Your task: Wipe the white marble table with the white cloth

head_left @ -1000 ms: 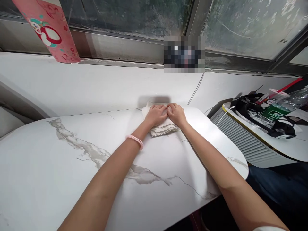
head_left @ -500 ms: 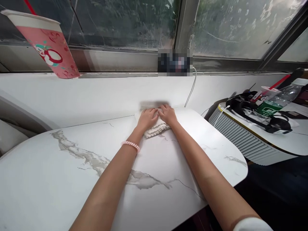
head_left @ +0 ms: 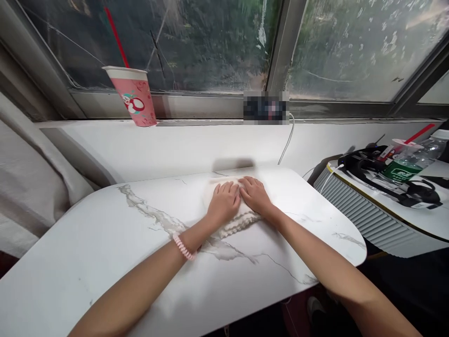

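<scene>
Pressing flat, the left hand (head_left: 224, 203) and right hand (head_left: 256, 194) lay side by side, fingers spread, palms down on a cream folded cloth with a scalloped edge (head_left: 238, 220). It sat near the far edge of the white marble-patterned table (head_left: 105, 252), below the sill holding a pink paper cup with red straw (head_left: 135, 96). Cloth looked already folded into layers; judged only smoothing left. Neither hand gripped anything.

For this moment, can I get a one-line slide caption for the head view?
Both hands, left hand and right hand, press flat on a folded white cloth on a marble-patterned table.
</scene>
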Demonstrator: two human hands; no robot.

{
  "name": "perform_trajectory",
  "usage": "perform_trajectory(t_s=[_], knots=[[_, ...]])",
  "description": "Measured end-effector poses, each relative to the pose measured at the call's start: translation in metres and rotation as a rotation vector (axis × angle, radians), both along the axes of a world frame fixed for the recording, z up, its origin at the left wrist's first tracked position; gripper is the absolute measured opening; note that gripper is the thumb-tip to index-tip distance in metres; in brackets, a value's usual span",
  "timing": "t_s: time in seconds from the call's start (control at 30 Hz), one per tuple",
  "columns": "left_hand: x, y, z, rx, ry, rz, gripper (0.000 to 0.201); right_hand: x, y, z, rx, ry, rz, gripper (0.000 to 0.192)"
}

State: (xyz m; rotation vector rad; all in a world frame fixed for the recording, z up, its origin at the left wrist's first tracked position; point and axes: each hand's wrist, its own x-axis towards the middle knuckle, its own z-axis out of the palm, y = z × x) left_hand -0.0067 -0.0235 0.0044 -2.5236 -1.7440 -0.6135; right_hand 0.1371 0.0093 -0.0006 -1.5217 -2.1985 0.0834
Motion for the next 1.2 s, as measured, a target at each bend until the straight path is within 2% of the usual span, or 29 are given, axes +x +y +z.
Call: perform_trajectory(t_s=[0.2,0.37,0.43,0.57,0.67,0.8,0.9,0.97,1.07,1.2], knots=[[-0.005,-0.066,-0.007,0.008,0.036,-0.094,0.047,-0.004,-0.075,0.013,0.034,-0.2,0.047,0.029],[-0.005,-0.108,-0.009,0.02,0.068,-0.264,0.053,-0.015,-0.126,0.021,0.024,-0.462,-0.106,0.026],[-0.007,-0.122,-0.009,0.011,0.07,-0.306,0.055,-0.017,-0.14,0.02,0.027,-0.514,-0.13,0.029],[-0.015,-0.145,-0.013,0.035,0.078,-0.375,0.057,-0.016,-0.16,0.01,0.028,-0.522,-0.083,0.029],[-0.022,-0.151,-0.017,0.039,0.053,-0.414,0.06,-0.018,-0.165,0.003,0.059,-0.563,-0.045,0.031],[-0.034,-0.127,-0.013,-0.056,0.01,-0.348,0.061,-0.04,-0.143,0.011,0.047,-0.685,0.001,0.04],[-0.05,-0.087,-0.005,-0.075,-0.033,-0.265,0.055,-0.069,-0.105,0.027,-0.065,-0.717,-0.019,0.042],[-0.067,-0.055,0.001,-0.06,-0.083,-0.271,0.047,-0.088,-0.074,0.035,-0.137,-0.694,-0.043,0.041],[-0.102,-0.008,0.005,-0.043,-0.107,-0.306,0.043,-0.114,-0.03,0.034,-0.12,-0.539,-0.074,0.036],[-0.148,0.036,0.004,-0.042,-0.135,-0.134,0.043,-0.146,0.016,0.016,0.022,-0.182,-0.015,0.032]])
